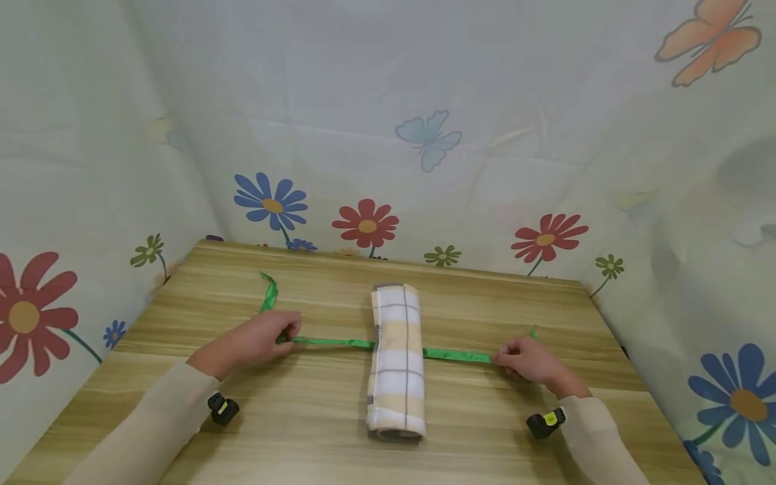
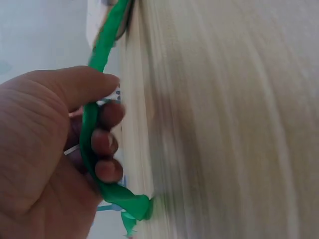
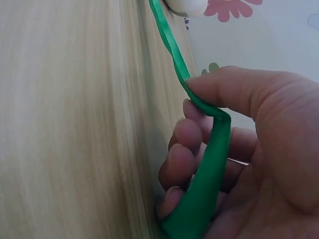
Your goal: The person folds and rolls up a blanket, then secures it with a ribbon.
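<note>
The rolled checked cloth (image 1: 397,364) lies near the middle of the tabletop (image 1: 327,411), its long axis running from the far edge toward the near side, one coiled end facing near. Crossing beneath it, the green ribbon (image 1: 457,354) stretches from side to side, roughly parallel to the far edge. The left hand (image 1: 257,340) grips one length, whose loose tail points toward the far left corner; the right hand (image 1: 535,362) pinches the other length, inside the right edge. Wood stretches between roll and each hand, and between roll and far edge.
</note>
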`<action>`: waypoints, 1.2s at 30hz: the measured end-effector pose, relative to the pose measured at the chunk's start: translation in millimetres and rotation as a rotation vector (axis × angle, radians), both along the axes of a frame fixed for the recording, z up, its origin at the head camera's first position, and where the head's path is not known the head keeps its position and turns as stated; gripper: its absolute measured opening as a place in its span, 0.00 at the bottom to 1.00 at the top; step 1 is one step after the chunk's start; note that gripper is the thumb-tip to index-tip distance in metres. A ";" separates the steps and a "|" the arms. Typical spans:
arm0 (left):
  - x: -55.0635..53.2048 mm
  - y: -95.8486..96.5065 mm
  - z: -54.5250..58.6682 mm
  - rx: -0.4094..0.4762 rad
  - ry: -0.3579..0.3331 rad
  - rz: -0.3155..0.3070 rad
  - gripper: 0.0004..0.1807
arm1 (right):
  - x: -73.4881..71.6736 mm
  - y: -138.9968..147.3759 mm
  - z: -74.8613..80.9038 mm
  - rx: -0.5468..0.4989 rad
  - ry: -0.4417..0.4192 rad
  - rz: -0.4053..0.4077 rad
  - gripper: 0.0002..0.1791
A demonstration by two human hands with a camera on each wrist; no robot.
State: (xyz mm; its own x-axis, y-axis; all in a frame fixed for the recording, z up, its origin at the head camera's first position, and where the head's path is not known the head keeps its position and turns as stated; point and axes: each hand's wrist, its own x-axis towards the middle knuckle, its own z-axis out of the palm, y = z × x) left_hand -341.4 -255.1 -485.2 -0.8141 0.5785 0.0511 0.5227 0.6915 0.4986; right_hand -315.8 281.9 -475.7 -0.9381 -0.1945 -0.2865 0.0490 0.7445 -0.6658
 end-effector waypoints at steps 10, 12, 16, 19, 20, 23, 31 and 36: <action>1.0 1.5 -7.8 -0.013 -0.004 0.113 0.07 | 0.1 1.9 0.6 -0.055 0.029 0.009 0.14; 0.9 0.0 -8.3 -0.020 0.013 0.139 0.08 | -0.6 3.5 0.7 -0.063 0.030 0.016 0.13; 0.0 -6.4 -5.8 -0.029 0.006 0.203 0.08 | 0.1 7.8 1.8 -0.055 0.039 0.008 0.10; -1.7 -13.2 -3.6 -0.026 0.013 0.242 0.07 | 0.9 13.3 2.3 -0.009 0.066 0.000 0.08; -2.2 -15.5 -3.1 -0.022 0.013 0.253 0.06 | 1.1 15.3 2.6 0.006 0.072 -0.006 0.07; -4.3 -22.9 -2.2 -0.005 0.014 0.273 0.03 | 1.2 21.5 4.9 0.042 0.092 -0.011 0.07; -8.9 -46.0 -4.2 0.019 -0.018 0.327 0.04 | 1.1 38.2 9.5 0.054 0.080 -0.058 0.06; -10.9 -66.4 -6.4 0.028 -0.002 0.314 0.03 | -0.1 55.1 7.4 0.069 0.070 -0.057 0.07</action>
